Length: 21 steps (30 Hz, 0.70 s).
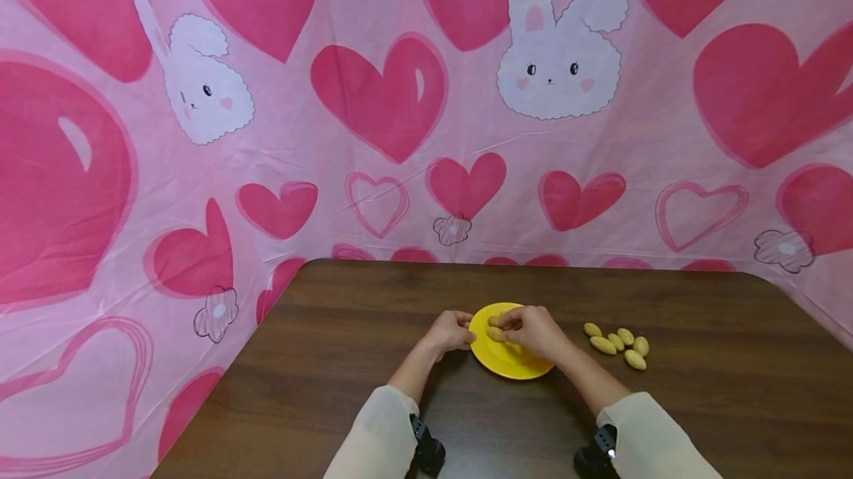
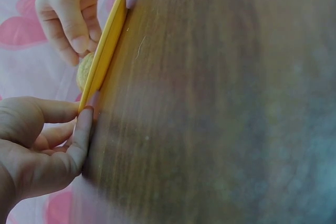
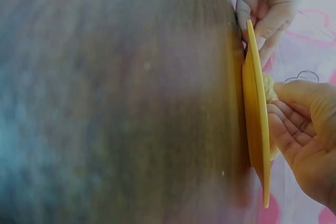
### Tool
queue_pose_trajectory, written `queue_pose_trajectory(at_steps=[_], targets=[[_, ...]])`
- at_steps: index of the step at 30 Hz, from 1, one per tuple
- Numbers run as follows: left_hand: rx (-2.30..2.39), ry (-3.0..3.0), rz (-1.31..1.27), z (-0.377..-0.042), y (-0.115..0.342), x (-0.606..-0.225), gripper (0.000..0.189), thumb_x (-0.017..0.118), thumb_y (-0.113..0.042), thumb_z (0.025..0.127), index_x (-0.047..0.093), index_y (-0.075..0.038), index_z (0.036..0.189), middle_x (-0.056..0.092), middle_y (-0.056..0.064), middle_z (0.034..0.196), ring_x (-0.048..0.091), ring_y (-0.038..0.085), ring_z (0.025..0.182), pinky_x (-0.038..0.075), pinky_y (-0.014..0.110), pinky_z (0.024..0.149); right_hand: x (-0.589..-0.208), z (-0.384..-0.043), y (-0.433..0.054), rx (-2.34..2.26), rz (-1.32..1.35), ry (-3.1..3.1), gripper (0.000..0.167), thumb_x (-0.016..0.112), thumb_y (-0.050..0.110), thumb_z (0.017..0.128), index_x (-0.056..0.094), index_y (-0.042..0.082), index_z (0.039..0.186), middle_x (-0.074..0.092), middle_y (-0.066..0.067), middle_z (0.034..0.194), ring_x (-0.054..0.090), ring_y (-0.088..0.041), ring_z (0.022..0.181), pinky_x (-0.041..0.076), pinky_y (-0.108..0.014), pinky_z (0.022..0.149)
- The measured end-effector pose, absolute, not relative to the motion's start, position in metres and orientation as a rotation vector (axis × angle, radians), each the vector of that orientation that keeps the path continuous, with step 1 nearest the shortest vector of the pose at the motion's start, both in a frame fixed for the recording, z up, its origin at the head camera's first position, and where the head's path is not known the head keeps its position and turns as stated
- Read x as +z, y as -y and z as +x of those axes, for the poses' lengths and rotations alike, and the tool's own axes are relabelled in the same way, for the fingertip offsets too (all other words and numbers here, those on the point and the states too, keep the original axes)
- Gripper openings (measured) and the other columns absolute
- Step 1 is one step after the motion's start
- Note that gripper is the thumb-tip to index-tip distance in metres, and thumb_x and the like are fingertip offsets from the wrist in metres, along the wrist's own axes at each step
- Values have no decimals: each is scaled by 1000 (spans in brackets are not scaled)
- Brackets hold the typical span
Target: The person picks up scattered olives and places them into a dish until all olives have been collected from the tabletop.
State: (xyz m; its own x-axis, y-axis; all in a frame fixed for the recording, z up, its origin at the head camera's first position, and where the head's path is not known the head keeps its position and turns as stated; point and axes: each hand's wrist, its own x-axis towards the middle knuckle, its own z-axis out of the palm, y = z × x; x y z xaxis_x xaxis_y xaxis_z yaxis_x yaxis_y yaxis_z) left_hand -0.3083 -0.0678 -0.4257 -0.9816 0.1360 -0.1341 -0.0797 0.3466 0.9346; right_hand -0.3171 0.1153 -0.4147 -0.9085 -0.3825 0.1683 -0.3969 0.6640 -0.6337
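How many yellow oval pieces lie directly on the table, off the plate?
6 in the head view, all right of the plate: upper-left piece, lower-left piece, central piece, upper-right piece, far-right piece, bottom piece. The right arm might hide others.

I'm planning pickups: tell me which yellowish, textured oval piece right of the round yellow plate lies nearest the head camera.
The yellowish, textured oval piece lowest in the head view; the other five lie farther back.
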Motion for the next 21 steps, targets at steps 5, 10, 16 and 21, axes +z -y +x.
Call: queue_pose_trajectory(at_steps=[5, 10, 16, 21], targets=[[1698, -2413, 49, -309, 69, -427, 35, 59, 12, 82, 57, 10, 117, 58, 10, 90, 61, 20, 78, 56, 33, 69, -410, -315, -118, 1122, 637, 2842, 13, 72, 1, 76, 72, 5, 88, 63, 1, 78, 55, -13, 69, 54, -28, 68], [1695, -2422, 49, -310, 68, -427, 35, 60, 12, 82, 57, 10, 117, 58, 10, 90, 61, 20, 79, 56, 33, 69, -407, -315, -125, 1125, 617, 2834, 15, 71, 1, 77, 71, 3, 92, 64, -1, 80, 57, -15, 71, 54, -29, 68], [1690, -2429, 52, -310, 67, -427, 35, 60, 12, 82, 57, 10, 116, 58, 10, 91, 61, 21, 79, 56, 34, 69, -406, -313, -137, 1098, 605, 2825, 18, 71, 2, 77, 70, 0, 96, 65, -4, 84, 58, -16, 73, 55, -30, 68], [1689, -2426, 53, -310, 67, -427, 36, 60, 11, 82, 56, 10, 117, 58, 11, 91, 62, 22, 80, 56, 34, 69, -404, -312, -148, 1059, 632, 2800, 16, 71, 2, 78, 70, -2, 93, 65, -5, 82, 59, -17, 72, 55, -30, 65]])
